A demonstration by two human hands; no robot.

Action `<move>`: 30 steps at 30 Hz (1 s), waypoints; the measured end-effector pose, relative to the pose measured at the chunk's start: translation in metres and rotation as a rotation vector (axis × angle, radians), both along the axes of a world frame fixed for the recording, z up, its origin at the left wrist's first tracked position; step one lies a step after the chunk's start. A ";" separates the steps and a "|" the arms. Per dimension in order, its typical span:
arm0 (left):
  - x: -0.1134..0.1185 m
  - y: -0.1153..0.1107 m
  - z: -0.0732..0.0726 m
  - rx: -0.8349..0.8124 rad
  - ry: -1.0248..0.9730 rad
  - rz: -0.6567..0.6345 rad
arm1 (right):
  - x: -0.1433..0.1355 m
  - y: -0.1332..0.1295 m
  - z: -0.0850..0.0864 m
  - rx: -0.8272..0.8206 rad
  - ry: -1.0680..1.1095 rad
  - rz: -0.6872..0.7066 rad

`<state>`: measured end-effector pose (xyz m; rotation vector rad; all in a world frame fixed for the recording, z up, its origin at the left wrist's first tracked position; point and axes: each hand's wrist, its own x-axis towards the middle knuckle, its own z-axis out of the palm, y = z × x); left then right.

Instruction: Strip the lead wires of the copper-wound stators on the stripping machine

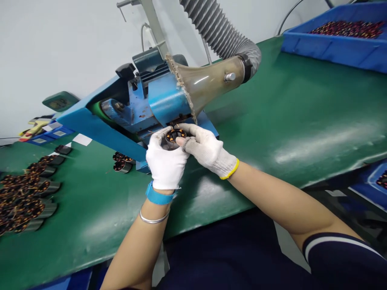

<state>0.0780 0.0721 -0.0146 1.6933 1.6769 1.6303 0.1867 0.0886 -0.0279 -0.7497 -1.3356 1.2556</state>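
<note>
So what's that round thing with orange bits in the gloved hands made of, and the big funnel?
The round stator looks like dull grey metal with shiny copper-coloured wire coils. The cone-shaped funnel seems cloudy brownish see-through plastic, with glossy streaks. The white gloves, left hand and right hand, look like knitted cloth.

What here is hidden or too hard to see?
Head view only:
- Lower part of the wound coil part: covered by the gloved left hand and right hand.
- Blue machine work spot: behind the funnel hood.
- Blue tray contents: too small, cut by edge.
</note>
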 end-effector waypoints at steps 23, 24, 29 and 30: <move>0.007 0.012 0.004 0.043 0.110 0.080 | -0.003 -0.005 -0.001 -0.098 0.169 -0.058; 0.007 0.012 0.003 0.041 0.113 0.082 | -0.003 -0.005 -0.002 -0.089 0.167 -0.057; 0.009 0.012 0.004 0.041 0.121 0.104 | -0.004 0.000 -0.006 -0.067 0.191 -0.048; 0.009 0.012 0.003 0.040 0.117 0.098 | -0.005 -0.001 -0.006 -0.066 0.194 -0.050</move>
